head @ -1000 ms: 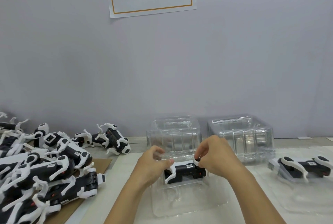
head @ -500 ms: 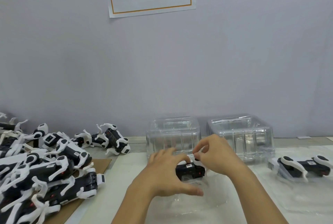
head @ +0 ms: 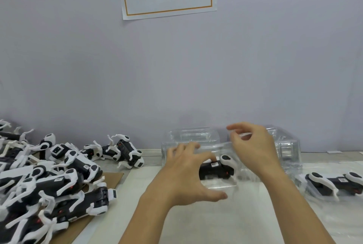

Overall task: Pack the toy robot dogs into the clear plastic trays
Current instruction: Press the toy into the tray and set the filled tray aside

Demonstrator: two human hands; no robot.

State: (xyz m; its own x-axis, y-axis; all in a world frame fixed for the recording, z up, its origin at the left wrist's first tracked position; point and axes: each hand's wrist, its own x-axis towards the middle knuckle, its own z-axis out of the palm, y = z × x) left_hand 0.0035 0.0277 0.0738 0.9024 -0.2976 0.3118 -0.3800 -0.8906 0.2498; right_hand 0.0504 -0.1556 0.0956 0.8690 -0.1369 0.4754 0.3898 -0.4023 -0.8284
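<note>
A toy robot dog point(head: 216, 169) is lying in a clear plastic tray point(head: 222, 183) at the middle of the table point(head: 196, 220), black body down, a white leg showing at its right end. The left hand point(head: 182, 177) is being spread over the tray's near-left side, fingers straight and fanned, thumb out toward the front edge; nothing is being gripped by it. The right hand point(head: 253, 145) is being held above the tray's far-right side, fingers loosely curled; whether a clear lid edge is being pinched there cannot be told, since the plastic is blurring into the stacked trays point(head: 190, 137) behind.

Risk is judged here: the dog's white legs may not be fully seated, and a cover pressed down on them could be bent or popped back off. The light tray could also be skidded across the table if it is being pushed from one side only. A packed dog point(head: 334, 182) is sitting at the right; a heap of unpacked dogs point(head: 51, 181) is waiting at the left.
</note>
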